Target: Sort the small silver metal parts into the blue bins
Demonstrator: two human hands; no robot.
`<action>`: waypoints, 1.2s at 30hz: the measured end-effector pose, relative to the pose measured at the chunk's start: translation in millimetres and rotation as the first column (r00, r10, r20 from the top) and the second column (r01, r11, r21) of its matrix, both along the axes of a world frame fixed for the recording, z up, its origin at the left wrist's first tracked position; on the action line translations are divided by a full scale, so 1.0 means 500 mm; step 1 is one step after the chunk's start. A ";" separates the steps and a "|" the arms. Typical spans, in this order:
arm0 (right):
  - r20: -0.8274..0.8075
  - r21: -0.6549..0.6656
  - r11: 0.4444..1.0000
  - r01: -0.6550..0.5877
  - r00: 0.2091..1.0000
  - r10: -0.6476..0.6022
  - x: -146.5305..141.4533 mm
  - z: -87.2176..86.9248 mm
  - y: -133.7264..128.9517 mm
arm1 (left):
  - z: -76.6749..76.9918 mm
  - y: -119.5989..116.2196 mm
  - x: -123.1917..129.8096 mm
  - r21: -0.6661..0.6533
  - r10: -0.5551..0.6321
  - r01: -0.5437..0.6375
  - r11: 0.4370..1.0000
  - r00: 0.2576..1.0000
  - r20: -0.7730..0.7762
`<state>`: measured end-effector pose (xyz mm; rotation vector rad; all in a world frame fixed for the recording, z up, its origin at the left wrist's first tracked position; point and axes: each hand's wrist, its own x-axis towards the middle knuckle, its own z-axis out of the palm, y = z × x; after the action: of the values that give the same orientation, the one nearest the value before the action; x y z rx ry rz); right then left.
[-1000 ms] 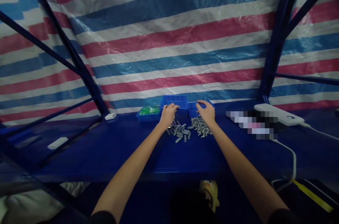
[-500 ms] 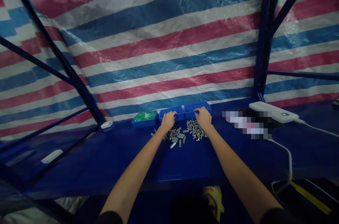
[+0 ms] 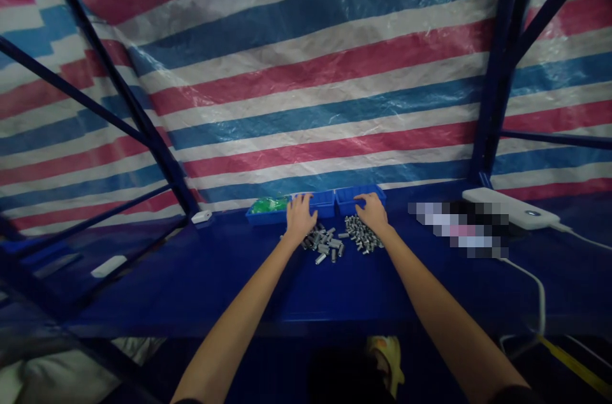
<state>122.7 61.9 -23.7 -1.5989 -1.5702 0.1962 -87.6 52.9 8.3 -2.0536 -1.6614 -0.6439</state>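
Note:
My left hand (image 3: 299,218) is open, fingers stretched toward the gap between the left blue bin (image 3: 261,219) and the middle blue bin (image 3: 324,201). Green material in clear wrapping (image 3: 269,204) lies in the left bin. Beside that hand is a pile of larger metal cylinders (image 3: 324,248), partly hidden by it. My right hand (image 3: 373,213) is bent with thumb and forefinger apart, at the front of the right blue bin (image 3: 345,200). Nothing shows between them. A heap of smaller metal pieces (image 3: 362,235) lies just under and left of this hand.
Everything rests on a blue shelf (image 3: 329,299). To the right are a white power bank (image 3: 511,208) with a cable and a blurred-out item (image 3: 454,225). Blue frame posts (image 3: 492,98) stand at both sides, with a striped tarp (image 3: 315,92) behind.
My left hand has moved left, off the middle bin's front, and its fingers have spread out. My right hand stays by the right bin. The view has shifted slightly.

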 end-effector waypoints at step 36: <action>-0.866 -0.009 0.561 -0.828 0.287 0.409 -0.197 0.083 -0.168 | 0.028 -0.273 -0.157 0.318 -0.296 0.109 0.942 0.717 0.631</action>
<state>24.3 -22.2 17.6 -0.7638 -1.3325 1.6678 -166.0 -83.7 22.3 -1.9301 -1.5612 -1.7641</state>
